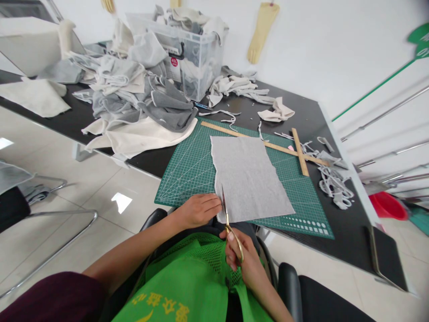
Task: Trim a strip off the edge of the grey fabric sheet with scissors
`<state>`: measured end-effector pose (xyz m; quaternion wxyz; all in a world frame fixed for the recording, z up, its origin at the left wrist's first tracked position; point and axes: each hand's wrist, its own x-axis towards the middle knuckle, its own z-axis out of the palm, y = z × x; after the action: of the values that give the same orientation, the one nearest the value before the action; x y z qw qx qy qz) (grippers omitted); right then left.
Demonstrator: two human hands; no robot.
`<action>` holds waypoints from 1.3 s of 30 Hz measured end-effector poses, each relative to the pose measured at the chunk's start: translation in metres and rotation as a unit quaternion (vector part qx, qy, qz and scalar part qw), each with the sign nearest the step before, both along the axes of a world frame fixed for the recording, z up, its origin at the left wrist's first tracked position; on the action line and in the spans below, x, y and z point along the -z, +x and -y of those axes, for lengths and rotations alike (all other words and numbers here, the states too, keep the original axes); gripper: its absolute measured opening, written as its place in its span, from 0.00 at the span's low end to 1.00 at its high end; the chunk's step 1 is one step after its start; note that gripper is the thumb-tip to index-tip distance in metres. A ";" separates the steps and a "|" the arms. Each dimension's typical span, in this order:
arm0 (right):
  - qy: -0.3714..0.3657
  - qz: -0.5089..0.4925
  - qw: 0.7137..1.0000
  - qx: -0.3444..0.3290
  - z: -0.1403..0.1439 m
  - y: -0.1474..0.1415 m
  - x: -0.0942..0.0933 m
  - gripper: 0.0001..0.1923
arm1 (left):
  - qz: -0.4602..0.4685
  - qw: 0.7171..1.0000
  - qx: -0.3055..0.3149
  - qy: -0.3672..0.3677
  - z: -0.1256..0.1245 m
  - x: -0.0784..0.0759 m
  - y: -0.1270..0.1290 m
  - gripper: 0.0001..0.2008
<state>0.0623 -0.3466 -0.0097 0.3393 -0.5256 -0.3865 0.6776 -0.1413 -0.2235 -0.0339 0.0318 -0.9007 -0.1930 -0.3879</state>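
Observation:
A grey rectangular fabric piece (250,176) lies on a green cutting mat (191,167) on the black table (311,112). My right hand (239,257) grips gold-handled scissors (226,212), whose blades point up into the fabric's near left edge. My left hand (199,209) rests on the mat's near edge, fingers pinching the fabric's left edge beside the blades. Below the hands is my green mesh vest.
Two wooden rulers (300,152) cross at the mat's far right. Grey scraps (335,183) lie right of the mat. A heap of grey and cream cloth (134,103) and a clear storage bin (197,53) fill the far left. A red basin (387,205) stands on the floor.

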 end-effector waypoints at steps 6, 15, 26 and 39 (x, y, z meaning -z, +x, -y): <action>-0.015 -0.007 1.000 0.013 0.003 0.000 -0.004 0.26 | -0.001 1.000 0.003 -0.007 0.000 0.000 0.000 0.09; -0.015 -0.011 1.000 0.004 0.003 0.000 -0.003 0.26 | -0.001 1.000 -0.003 -0.003 0.000 0.000 0.001 0.10; -0.003 0.026 1.000 -0.013 0.005 -0.001 -0.013 0.29 | -0.008 1.000 -0.001 0.004 0.000 -0.002 0.000 0.10; -0.006 -0.038 0.999 0.005 0.001 -0.002 0.001 0.27 | 0.009 1.000 0.016 -0.006 -0.001 0.001 0.000 0.11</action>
<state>0.0606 -0.3477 -0.0108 0.3534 -0.5036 -0.3666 0.6979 -0.1413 -0.2224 -0.0345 0.0186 -0.9002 -0.1808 -0.3958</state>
